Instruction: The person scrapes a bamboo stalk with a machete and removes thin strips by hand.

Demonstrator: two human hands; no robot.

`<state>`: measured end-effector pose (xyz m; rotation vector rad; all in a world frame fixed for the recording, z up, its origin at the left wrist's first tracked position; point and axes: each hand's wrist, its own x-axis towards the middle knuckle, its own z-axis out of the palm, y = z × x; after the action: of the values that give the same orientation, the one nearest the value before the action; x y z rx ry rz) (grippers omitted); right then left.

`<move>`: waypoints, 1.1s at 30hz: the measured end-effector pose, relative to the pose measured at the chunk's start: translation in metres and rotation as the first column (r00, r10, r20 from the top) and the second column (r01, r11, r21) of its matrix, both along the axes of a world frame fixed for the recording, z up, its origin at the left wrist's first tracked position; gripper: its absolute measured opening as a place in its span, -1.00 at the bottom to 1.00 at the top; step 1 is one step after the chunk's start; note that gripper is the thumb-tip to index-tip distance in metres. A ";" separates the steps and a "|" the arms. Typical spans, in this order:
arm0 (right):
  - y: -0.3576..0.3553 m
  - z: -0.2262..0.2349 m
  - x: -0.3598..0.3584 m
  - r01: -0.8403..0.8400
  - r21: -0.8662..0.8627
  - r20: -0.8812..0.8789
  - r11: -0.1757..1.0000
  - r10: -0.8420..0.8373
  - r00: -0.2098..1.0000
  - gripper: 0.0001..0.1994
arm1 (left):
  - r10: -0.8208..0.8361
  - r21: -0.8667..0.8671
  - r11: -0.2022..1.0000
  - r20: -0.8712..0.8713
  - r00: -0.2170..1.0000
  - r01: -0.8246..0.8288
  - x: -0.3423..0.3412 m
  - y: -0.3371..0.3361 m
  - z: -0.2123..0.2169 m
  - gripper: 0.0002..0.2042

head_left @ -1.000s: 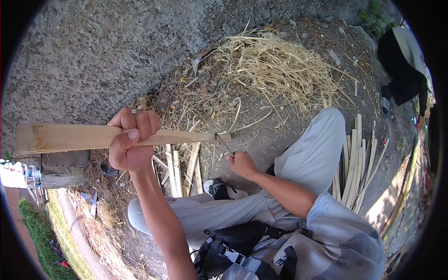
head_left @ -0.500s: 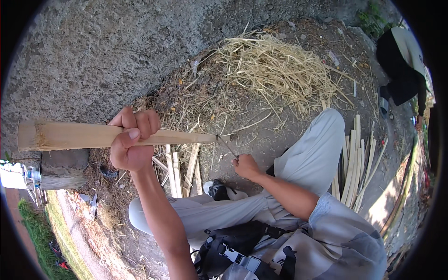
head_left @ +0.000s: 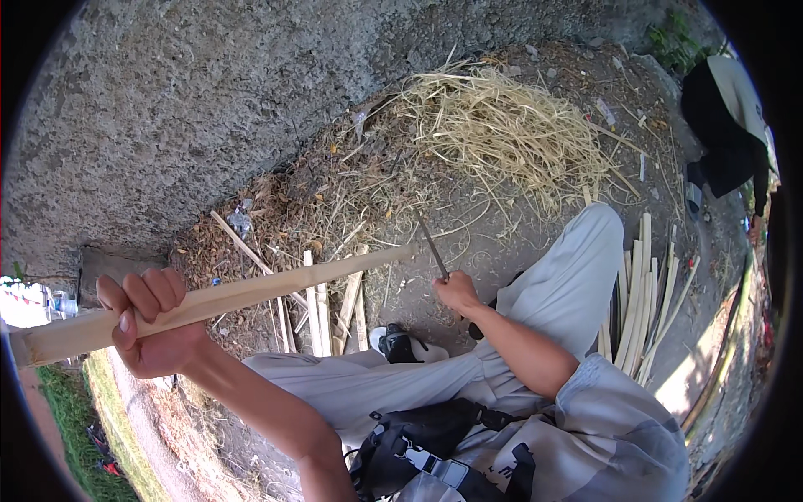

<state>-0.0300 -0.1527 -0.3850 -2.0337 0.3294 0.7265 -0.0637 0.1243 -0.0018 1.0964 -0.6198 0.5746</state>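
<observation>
My left hand (head_left: 155,326) is wrapped round a long pale bamboo slat (head_left: 276,283) near its wide end, out at the left. The slat slopes up to the right, and its narrow end lies in front of my lap, near the blade. In my right hand (head_left: 457,294), in front of my bent knee, is a slim dark knife (head_left: 432,246) with its blade pointing up and away. A small gap shows between the blade and the slat's tip. The knife's handle is hidden in my fist.
A heap of thin bamboo shavings (head_left: 510,134) lies ahead by the rough concrete wall (head_left: 209,92). Split slats (head_left: 640,301) are stacked right of my knee, with more cut strips (head_left: 320,309) before my lap. At the far right is another person (head_left: 723,125).
My left hand has drawn the slat left and down toward me, so it now slants. The knife has swung more upright and no longer touches the slat's tip.
</observation>
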 end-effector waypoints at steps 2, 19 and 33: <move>0.002 0.001 0.001 0.032 0.030 -0.039 0.999 -0.031 0.999 -0.63 | 0.078 -0.001 0.997 0.006 0.997 -0.078 -0.005 0.005 0.002 -0.77; 0.004 0.001 -0.003 0.034 0.070 0.019 0.997 -0.036 0.999 -0.67 | 0.335 -0.039 0.937 -0.167 0.927 -0.346 0.062 -0.037 -0.056 -0.76; 0.004 0.013 0.002 -0.020 -0.016 0.261 1.000 0.024 0.965 -0.68 | 0.529 0.207 0.845 -0.188 0.828 -0.493 0.055 -0.041 -0.046 -0.42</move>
<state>-0.0277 -0.1492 -0.3723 -2.1180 0.1591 0.4622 -0.0085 0.0829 -0.0475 1.4662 -0.1465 0.8532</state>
